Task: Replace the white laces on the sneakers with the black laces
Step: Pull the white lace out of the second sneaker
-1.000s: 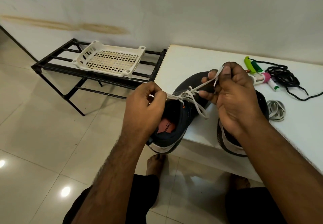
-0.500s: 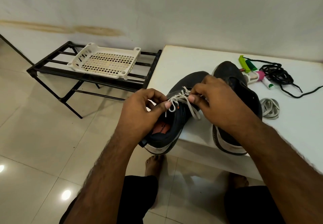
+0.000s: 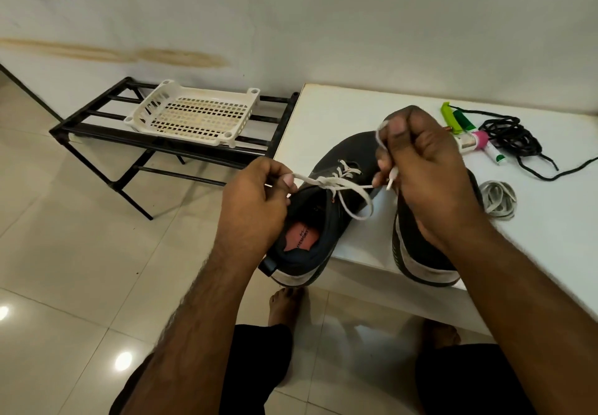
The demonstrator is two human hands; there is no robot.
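1. Since half a second ago both hands have drawn apart: the right hand (image 3: 427, 172), which was down at the knot, now sits higher, right of centre, and the white lace (image 3: 339, 183) runs in a line between the hands.
2. Left hand (image 3: 255, 201) pinches one lace end between thumb and fingers; the right hand is curled round the other end, its tip poking out below the fingers.
3. That lace is threaded through the near sneaker (image 3: 323, 220), whose heel overhangs the counter (image 3: 550, 230) edge at lower centre; the second sneaker (image 3: 424, 253) lies mostly hidden behind the right hand.
4. Risks, as I judge them: a hard sideways pull could tighten the knot rather than free it, or drag the overhanging sneaker off onto the floor.
5. Black laces (image 3: 511, 139) lie bundled at upper right beside some small tubes (image 3: 472, 138); a loose pale lace (image 3: 498, 199) lies nearer.
6. Only one container shows: the white basket (image 3: 194, 115) on the black rack (image 3: 97, 130), upper left, with nothing visible in it.
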